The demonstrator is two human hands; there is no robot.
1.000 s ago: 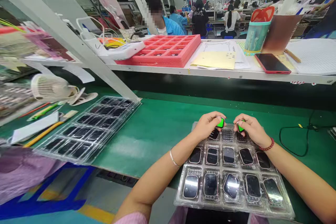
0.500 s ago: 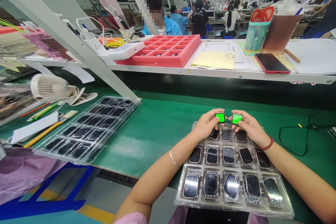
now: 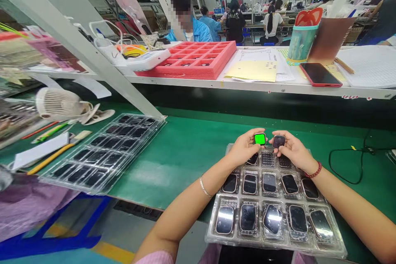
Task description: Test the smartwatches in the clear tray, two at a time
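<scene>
My left hand (image 3: 245, 147) is closed on a smartwatch (image 3: 260, 139) whose screen glows green. In my right hand (image 3: 294, 148) is a second smartwatch (image 3: 279, 141), its screen dark, with the thumb at its lower edge. Both are strapless and held side by side, a little apart, above the far edge of a clear plastic tray (image 3: 235, 242). Dark-screened watches lie in the tray's compartments, such as the watch (image 3: 248, 217) in the near row. One far-row compartment (image 3: 267, 159) shows only its ridged bottom. My hands and wrists hide parts of the far row.
Another clear tray (image 3: 107, 192) of dark-screened watches lies left on the green bench, beside a brush (image 3: 60, 153) and a white fan (image 3: 58, 104). A black cable (image 3: 346, 179) lies right. The shelf ahead holds a red foam tray (image 3: 213, 72) and a phone (image 3: 321, 75). A person sits beyond.
The screen of the watch in my right hand has gone from green to dark. My left thumb has shifted down off the other screen, which stays green. Both hands remain in place.
</scene>
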